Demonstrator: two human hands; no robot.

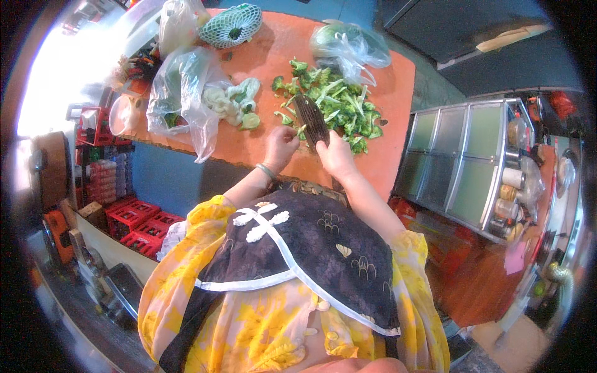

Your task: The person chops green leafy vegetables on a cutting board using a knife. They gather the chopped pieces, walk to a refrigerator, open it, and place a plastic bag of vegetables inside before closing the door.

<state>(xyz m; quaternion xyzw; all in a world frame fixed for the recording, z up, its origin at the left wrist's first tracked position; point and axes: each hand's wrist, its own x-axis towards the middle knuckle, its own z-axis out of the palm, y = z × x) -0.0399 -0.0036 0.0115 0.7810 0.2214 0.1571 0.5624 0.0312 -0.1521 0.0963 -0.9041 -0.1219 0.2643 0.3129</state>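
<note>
My right hand (336, 155) is closed around the near end of a broad, dark-bladed knife (308, 116), whose blade points away from me over the orange tabletop (252, 135). Just left of the blade, my left hand (281, 142) has its fingers pinched together at a small green broccoli piece (301, 132). Beyond and to the right of the knife spreads a heap of cut broccoli (347, 105). A pale green vegetable remnant (250, 121) lies to the left, beside a crumpled light-coloured bag or net (233, 99).
A clear plastic bag with greens (179, 93) lies at left. Behind are a green vegetable in foam netting (233, 25) and a knotted plastic bag (347, 46). A glass-fronted cabinet (454, 158) stands right; red crates (140, 224) are on the lower left.
</note>
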